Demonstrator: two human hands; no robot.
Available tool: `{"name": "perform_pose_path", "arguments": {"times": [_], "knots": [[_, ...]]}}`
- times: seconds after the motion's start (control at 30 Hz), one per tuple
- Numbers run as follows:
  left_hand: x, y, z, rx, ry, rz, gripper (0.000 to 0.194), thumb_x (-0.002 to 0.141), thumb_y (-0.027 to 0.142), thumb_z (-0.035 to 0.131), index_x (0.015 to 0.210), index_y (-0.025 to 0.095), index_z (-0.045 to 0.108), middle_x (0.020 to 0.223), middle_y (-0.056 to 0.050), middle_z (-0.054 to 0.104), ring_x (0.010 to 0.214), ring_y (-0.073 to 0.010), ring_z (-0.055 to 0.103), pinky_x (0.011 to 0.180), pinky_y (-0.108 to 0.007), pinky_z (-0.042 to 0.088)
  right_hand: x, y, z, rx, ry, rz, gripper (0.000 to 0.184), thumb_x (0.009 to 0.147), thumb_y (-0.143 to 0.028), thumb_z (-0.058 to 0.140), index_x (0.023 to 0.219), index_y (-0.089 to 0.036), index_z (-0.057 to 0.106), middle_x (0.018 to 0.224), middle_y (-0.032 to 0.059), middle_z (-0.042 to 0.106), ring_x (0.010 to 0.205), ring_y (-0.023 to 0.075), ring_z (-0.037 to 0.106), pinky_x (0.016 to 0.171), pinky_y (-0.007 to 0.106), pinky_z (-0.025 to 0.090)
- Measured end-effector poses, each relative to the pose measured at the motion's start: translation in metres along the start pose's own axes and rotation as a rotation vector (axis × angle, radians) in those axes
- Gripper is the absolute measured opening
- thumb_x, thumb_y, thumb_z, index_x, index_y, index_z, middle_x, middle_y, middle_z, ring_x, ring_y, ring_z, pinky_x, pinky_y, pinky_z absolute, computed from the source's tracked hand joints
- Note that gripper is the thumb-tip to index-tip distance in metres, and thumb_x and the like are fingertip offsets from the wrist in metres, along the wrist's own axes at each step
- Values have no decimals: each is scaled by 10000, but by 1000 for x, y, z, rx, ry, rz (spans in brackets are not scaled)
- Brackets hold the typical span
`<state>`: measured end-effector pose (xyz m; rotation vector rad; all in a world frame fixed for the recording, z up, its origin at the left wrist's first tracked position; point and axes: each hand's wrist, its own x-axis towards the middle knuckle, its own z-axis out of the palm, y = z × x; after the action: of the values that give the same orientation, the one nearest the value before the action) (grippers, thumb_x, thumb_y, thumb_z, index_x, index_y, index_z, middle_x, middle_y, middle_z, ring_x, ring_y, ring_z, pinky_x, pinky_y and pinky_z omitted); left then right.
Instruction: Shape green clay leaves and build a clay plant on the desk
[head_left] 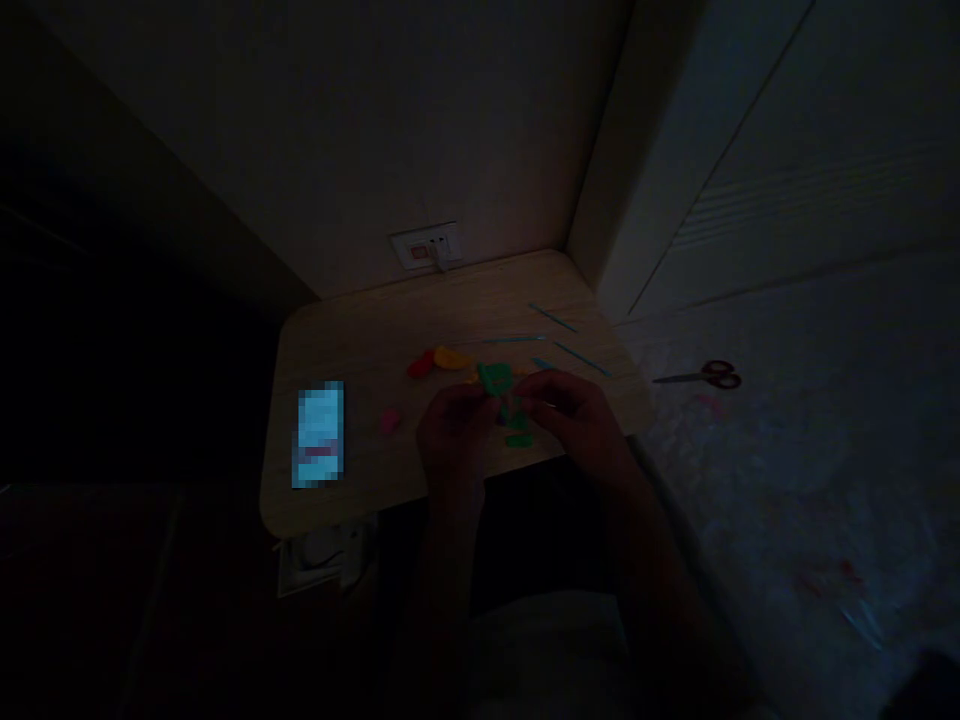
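The scene is very dark. My left hand (454,430) and my right hand (574,415) meet over the front edge of a small wooden table (360,340). Both have their fingers curled in a pinch on a small green piece (496,380) held between them. More green bits (517,438) lie just below the hands. A red piece (420,364) and a yellow piece (452,357) lie on the table just beyond my hands. A pink piece (390,421) lies left of my left hand.
A lit phone (319,433) lies at the table's left front. Thin blue strips (581,358) lie at the table's right. Scissors (709,376) rest on the pale surface to the right. A wall socket (426,246) sits behind the table.
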<state>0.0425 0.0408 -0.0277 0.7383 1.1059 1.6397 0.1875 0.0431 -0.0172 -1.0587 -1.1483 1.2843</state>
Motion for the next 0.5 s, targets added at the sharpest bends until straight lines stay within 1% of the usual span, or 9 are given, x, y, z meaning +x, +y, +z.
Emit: {"name": "perform_pose_path", "arguments": {"times": [0.13,0.3,0.5], "knots": [[-2,2,4,-8,4,-1,320,586,239,993,792,192,752,781,-2,787,693,-128,740,665,-222,599,1,0,0,-5,-2,-20,215,782,-281,840,935,-254,690,848,-13,693,783,162,650,689,284,539],[-4,6,5,59,2,-7,281,580,207,970,782,193,774,779,-16,801,713,-151,754,670,-236,613,1,1,-1,8,-17,-39,338,788,-223,821,1068,-264,637,834,-35,670,782,157,644,704,286,516],[-6,7,5,111,-20,-4,288,605,240,977,798,196,767,798,-17,801,731,-163,762,700,-263,624,2,1,1,-31,-8,-53,313,803,-236,810,1060,-276,636,870,-27,649,821,167,630,697,287,504]]}}
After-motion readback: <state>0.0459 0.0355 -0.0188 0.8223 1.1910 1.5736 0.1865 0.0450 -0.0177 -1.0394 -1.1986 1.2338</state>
